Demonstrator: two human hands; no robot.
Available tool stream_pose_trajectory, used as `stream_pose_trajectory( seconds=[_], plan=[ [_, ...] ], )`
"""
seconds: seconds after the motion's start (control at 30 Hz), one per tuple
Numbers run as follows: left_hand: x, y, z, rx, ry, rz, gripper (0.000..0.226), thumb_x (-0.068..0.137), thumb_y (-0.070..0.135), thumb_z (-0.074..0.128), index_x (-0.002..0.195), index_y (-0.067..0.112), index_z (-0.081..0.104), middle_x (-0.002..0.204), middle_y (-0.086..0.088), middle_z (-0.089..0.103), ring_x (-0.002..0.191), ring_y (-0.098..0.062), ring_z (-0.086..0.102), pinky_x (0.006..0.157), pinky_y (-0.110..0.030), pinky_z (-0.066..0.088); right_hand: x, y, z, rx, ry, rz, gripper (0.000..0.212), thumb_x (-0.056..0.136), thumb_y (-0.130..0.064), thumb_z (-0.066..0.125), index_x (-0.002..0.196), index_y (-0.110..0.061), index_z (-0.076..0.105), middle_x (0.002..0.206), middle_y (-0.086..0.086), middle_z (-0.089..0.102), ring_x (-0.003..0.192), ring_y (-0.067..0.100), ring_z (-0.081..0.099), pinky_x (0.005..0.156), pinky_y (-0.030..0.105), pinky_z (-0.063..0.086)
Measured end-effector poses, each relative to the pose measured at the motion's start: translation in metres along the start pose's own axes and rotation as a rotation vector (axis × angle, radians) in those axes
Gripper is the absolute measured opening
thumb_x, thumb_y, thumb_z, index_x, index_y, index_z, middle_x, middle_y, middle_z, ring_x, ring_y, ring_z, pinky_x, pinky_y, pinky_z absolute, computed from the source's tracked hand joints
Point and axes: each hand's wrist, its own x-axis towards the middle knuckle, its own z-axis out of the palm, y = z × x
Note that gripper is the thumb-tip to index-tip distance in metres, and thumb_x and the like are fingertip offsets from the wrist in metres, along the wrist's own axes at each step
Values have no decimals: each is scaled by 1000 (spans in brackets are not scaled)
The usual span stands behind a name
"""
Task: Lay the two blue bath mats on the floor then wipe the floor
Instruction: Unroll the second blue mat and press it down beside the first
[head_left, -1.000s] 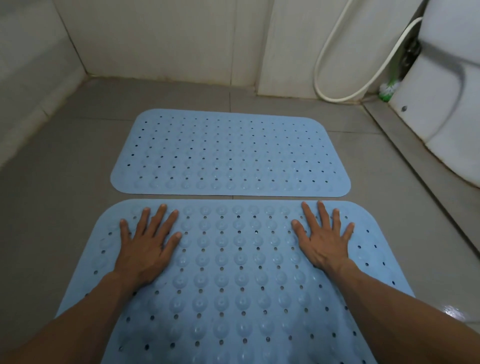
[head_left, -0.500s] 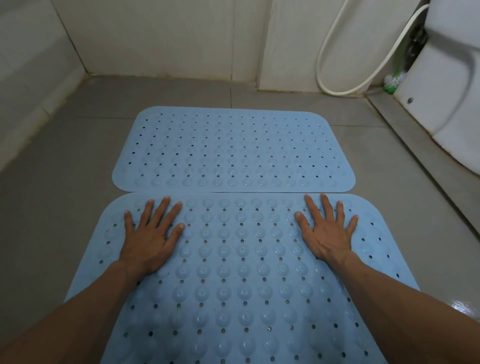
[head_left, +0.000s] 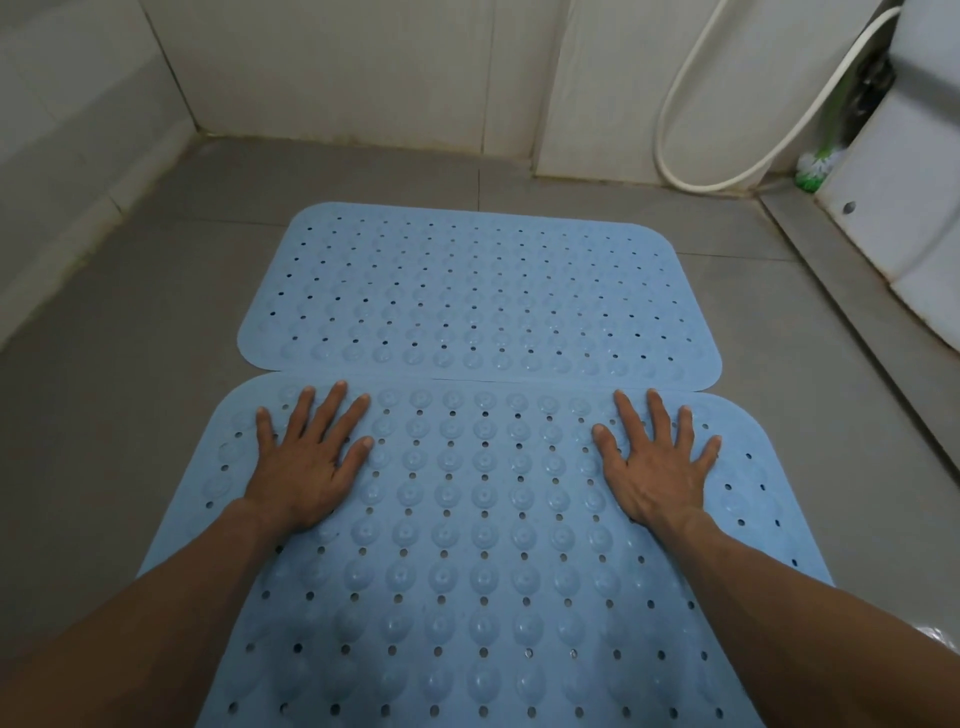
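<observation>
Left hand (head_left: 304, 467) and right hand (head_left: 655, 467) spread flat, palms down on near mat (head_left: 467, 545), likely seating it; far mat (head_left: 478, 296) just beyond fingertips, edges meeting; floor (head_left: 130, 389) unwiped

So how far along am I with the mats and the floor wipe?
Done: the far mat lies flat on the grey floor.
In hand: the near mat is down too, its far edge meeting the far mat's, with the left hand and right hand spread flat on it, palms down.
Left: wiping the floor. No cloth or mop is in view, so that part looks unstarted.
</observation>
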Motion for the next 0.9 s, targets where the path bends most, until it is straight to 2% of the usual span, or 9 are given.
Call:
stream_pose_trajectory(
  seconds=[0.1, 0.3, 0.47, 0.53, 0.6, 0.7, 0.8, 0.9],
  plan=[
    [-1, 3, 2, 4, 21, 0, 59, 93, 64, 3, 149, 49, -6, 161, 18, -10, 149, -15, -12, 115, -59, -13, 2, 2, 1, -9, 8, 12, 68, 89, -78, 2, 150, -52, -15, 166, -10, -15, 153, 28, -17, 117, 64, -12],
    [1, 6, -3, 8, -17, -4, 58, 95, 62, 5, 150, 48, -7, 161, 18, -13, 149, -16, -15, 115, -60, -13, 7, 6, 5, -34, 18, 9, 77, 82, -84, -7, 151, -52, -15, 166, -9, -15, 153, 29, -13, 117, 65, -9],
    [-1, 7, -8, -5, -76, -6, 56, 98, 58, 11, 151, 46, -7, 161, 16, -15, 149, -18, -17, 114, -60, -16, 8, 4, 0, -58, -98, 31, 73, 83, -82, -4, 149, -53, -18, 165, -10, -21, 152, 30, -17, 116, 65, -13],
    [3, 6, -16, -21, -165, 6, 58, 98, 60, 8, 150, 46, -11, 159, 15, -21, 147, -19, -22, 112, -60, -19, 7, -6, -8, -67, -140, 68, 71, 89, -76, 1, 152, -49, -14, 165, -8, -21, 152, 29, -18, 117, 65, -12],
    [2, 0, -25, -35, -219, 40, 59, 98, 60, 8, 151, 43, -11, 159, 14, -22, 147, -18, -22, 113, -58, -20, -2, -27, -13, -65, -98, 103, 69, 97, -65, 8, 158, -35, -6, 165, -4, -19, 152, 28, -18, 118, 61, -10],
    [-12, -16, -29, -9, -96, 68, 63, 99, 55, 7, 155, 29, -7, 163, 5, -14, 149, -17, -15, 118, -52, -15, -33, -78, -9, -54, 0, -24, 69, 99, -58, 6, 159, -26, -9, 165, -1, -21, 152, 25, -20, 121, 54, -13],
    [-35, -23, -22, -92, 69, -53, 71, 96, 56, 2, 156, 18, 1, 164, -4, -4, 150, -18, -9, 119, -46, -14, -61, -139, 6, 11, 24, -223, 66, 100, -57, 3, 157, -28, -14, 164, -1, -23, 151, 21, -23, 121, 50, -17],
    [-43, -23, -17, -132, 119, -151, 74, 95, 55, 5, 155, 13, 8, 163, -10, 2, 151, -22, -4, 119, -44, -15, -76, -189, 21, 58, 32, -305, 65, 101, -57, 5, 158, -29, -11, 165, -1, -21, 150, 20, -24, 121, 49, -17]
  ],
)
